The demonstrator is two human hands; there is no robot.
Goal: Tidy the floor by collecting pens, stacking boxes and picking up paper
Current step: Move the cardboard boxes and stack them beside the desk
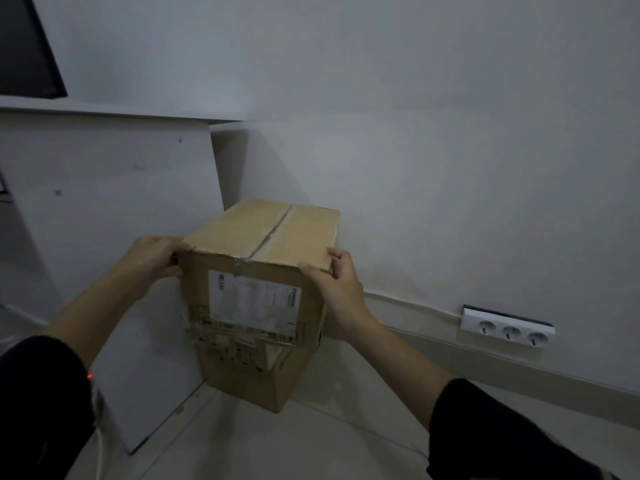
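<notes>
Left hand [152, 259] and right hand [337, 289] clamp the cardboard box [258, 292] mid-frame by its top corners, probably to steady it for stacking

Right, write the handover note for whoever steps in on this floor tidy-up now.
Left hand: gripping the top left corner of the cardboard box.
Right hand: gripping the top right corner of the same box.
Box: taped shut, label facing the camera, upright beside the white cabinet panel near the wall; whether its base rests on the floor or is lifted, I cannot tell.
Done: nothing confirmed from this view; only one box shows, no stack.
Left: place this box, stack the others, collect pens and paper. None of those are in view.
</notes>
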